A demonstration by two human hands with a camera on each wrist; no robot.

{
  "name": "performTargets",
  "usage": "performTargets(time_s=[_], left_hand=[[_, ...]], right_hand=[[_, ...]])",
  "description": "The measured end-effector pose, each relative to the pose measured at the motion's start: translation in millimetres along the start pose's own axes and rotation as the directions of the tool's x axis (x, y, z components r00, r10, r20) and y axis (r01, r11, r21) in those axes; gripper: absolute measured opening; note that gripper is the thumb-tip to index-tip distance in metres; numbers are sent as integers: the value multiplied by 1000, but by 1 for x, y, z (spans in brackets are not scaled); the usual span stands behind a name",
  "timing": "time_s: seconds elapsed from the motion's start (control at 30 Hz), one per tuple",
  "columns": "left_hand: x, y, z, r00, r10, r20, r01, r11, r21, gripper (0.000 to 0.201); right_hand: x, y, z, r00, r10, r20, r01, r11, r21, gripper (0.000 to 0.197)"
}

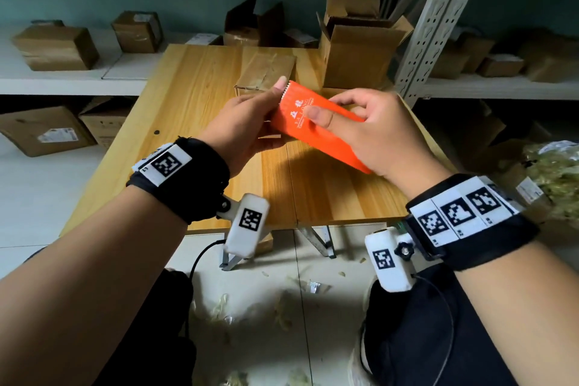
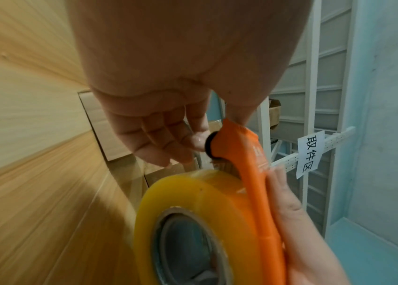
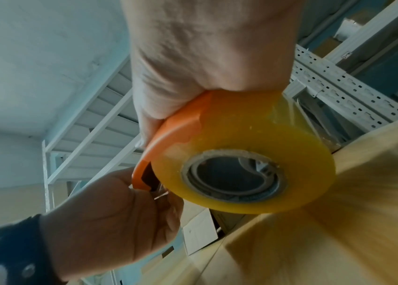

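An orange tape dispenser [image 1: 297, 131] with a roll of yellowish clear tape [image 3: 254, 135] is held above the wooden table [image 1: 194, 94]. My right hand [image 1: 329, 113] grips its body, thumb on the printed top face and fingers over the far side. My left hand [image 1: 266, 110] pinches the front end by the serrated edge, thumb on top. In the left wrist view the left fingers [image 2: 163, 138] curl under the dispenser's nose [image 2: 232, 142], above the tape roll [image 2: 193, 192]. In the right wrist view the left hand [image 3: 119, 212] closes at the orange tip [image 3: 141, 173].
A closed cardboard box [image 1: 266, 72] lies on the table just beyond the hands. An open carton [image 1: 354, 50] stands at the back right corner. Metal shelving [image 1: 438, 16] with more boxes surrounds the table. Scraps litter the floor [image 1: 282, 307].
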State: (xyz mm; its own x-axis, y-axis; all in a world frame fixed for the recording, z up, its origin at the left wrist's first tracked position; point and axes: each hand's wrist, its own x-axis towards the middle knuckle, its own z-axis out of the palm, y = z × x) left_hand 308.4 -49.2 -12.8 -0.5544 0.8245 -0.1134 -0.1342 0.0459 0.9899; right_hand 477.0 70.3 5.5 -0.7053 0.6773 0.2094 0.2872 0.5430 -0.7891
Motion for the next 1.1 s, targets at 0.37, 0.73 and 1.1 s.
performTargets(time_s=[0.37,0.73,1.1], left_hand=[[10,1,-9,994,-75,80,91,974,-207,71],[7,0,-9,995,-61,80,80,965,-252,20],[0,0,-14,996,50,72,-37,984,-177,20]], right_hand=[[10,7,12,999,-46,24,43,995,84,59],[13,11,8,997,-63,39,59,993,104,57],[4,10,-2,992,-94,89,84,991,103,52]])
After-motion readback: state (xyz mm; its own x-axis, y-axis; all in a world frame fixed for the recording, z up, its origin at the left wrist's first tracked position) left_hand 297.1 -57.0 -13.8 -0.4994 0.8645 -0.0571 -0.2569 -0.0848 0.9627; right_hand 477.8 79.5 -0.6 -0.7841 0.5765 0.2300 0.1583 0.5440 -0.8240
